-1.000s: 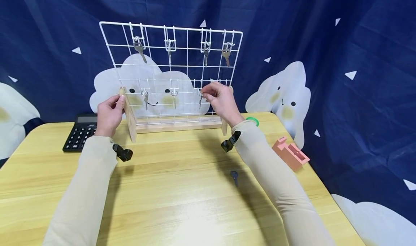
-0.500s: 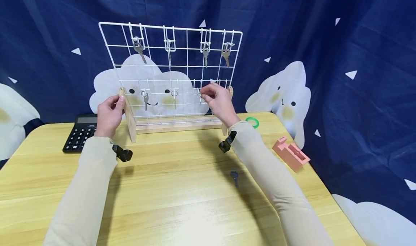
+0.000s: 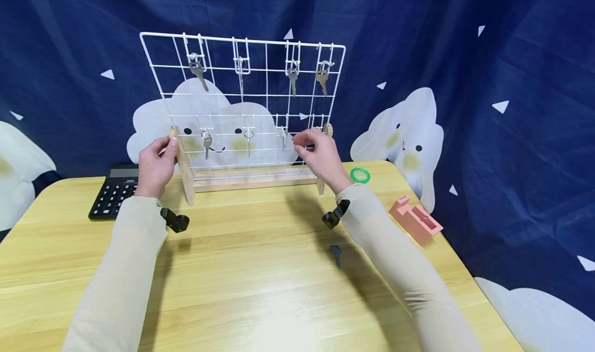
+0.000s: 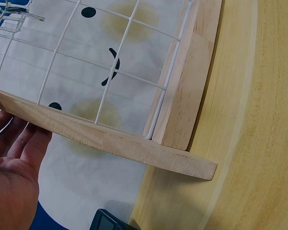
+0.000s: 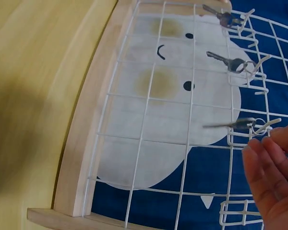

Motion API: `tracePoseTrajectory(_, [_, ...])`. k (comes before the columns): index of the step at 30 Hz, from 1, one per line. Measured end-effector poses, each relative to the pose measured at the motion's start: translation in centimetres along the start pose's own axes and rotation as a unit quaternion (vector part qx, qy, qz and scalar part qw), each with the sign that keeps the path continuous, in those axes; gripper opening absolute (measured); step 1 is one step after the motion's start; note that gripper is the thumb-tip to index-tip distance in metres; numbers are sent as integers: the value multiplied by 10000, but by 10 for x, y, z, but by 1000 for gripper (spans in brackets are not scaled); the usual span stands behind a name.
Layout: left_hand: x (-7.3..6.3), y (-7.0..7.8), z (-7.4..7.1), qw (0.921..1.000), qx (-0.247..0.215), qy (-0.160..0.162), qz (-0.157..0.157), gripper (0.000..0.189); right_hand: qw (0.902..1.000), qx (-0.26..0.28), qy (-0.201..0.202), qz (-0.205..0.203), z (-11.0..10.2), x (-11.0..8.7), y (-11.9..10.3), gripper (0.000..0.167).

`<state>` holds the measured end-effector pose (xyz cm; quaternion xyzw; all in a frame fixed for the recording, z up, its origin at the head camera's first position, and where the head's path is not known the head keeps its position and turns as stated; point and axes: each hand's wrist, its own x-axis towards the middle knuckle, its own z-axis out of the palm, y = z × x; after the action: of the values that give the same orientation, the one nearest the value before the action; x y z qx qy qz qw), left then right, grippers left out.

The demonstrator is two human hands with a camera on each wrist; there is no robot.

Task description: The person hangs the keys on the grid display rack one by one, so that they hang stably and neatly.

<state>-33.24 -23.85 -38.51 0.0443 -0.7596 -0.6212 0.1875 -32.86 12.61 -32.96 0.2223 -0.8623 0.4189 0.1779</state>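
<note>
A white wire grid rack [image 3: 266,94] stands upright on a wooden base, with keys on its hooks in two rows. My left hand [image 3: 157,167] grips the rack's wooden side post [image 4: 110,136], fingers behind it. My right hand [image 3: 322,155] is just right of the lower row's rightmost key [image 3: 284,140], fingers loosely bent and holding nothing. In the right wrist view that key [image 5: 242,124] hangs by its ring from a hook, close to my fingertips. One loose key [image 3: 335,256] lies on the table below my right forearm.
On the left, a black calculator [image 3: 113,193] lies behind my left wrist. A green ring [image 3: 360,175] sits near the table's back right, and a pink slotted block [image 3: 415,220] at the right edge. Blue cloud-patterned cloth [image 3: 395,42] hangs behind.
My right hand has let go of the lower row's rightmost key and drawn a little to the right. The key now hangs free on its hook. My left hand has stayed put.
</note>
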Motion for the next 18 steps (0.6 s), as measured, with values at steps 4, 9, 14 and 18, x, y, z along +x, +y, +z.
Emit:
tracePoseTrajectory(4, [0,0,-1,10000,65,-18,-10,51,9996,72,-259,45,-4,-12,-1,9])
tracePoseTrajectory(9, [0,0,-2,9999,102,-88,-108,52,9975,77,-700,23,-10,-28,-2,10])
tracePoseTrajectory(14, [0,1,-2,9997,151,-129,-139,55,9912,44,-1294,263,-20,-47,-4,12])
tracePoseTrajectory(18, [0,1,-3,9997,167,-139,-145,55,9851,-43,-1676,386,-27,-62,-3,14])
